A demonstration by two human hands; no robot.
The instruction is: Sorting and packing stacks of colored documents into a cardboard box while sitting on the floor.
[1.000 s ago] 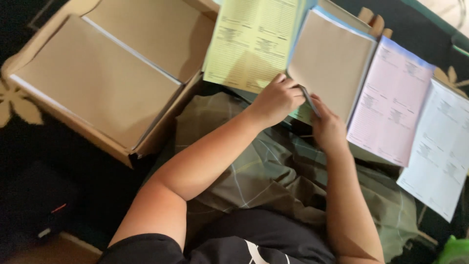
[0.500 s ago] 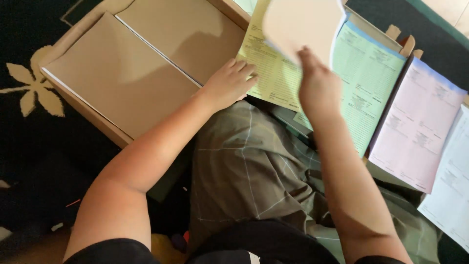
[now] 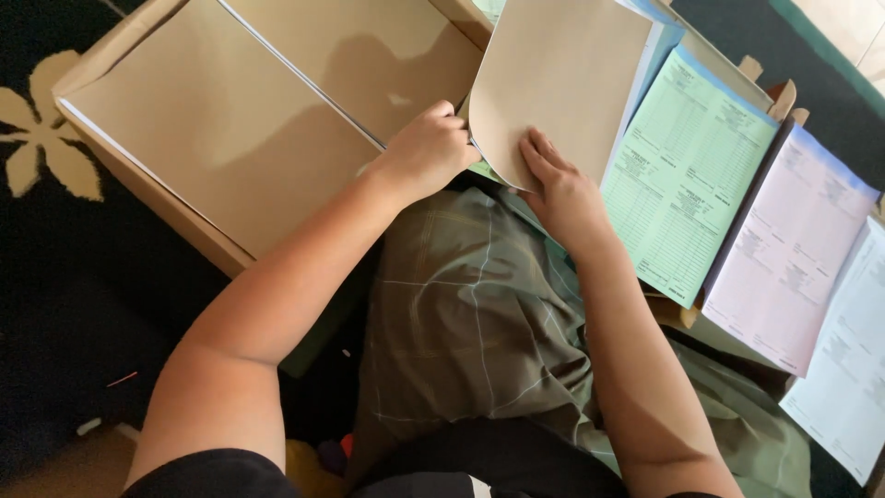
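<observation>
My left hand (image 3: 429, 148) grips the left edge of a brown card sheet (image 3: 562, 74) that curves upward over the stacks of forms. My right hand (image 3: 558, 184) lies flat on the lower part of the same sheet, fingers spread. Under the sheet's lower edge a strip of green paper shows. To the right lie a green printed form stack (image 3: 691, 175), a pink form stack (image 3: 793, 249) and a white form stack (image 3: 843, 369), side by side.
An open cardboard box (image 3: 138, 198) at the left holds two piles of brown card sheets (image 3: 240, 138). My lap in olive checked cloth (image 3: 470, 314) is below the hands. A dark rug with a cream flower pattern (image 3: 37, 138) lies at far left.
The brown sheet was held up by my right hand; now it has come down over the stack, with my left hand moved onto its edge and my right hand flat on it.
</observation>
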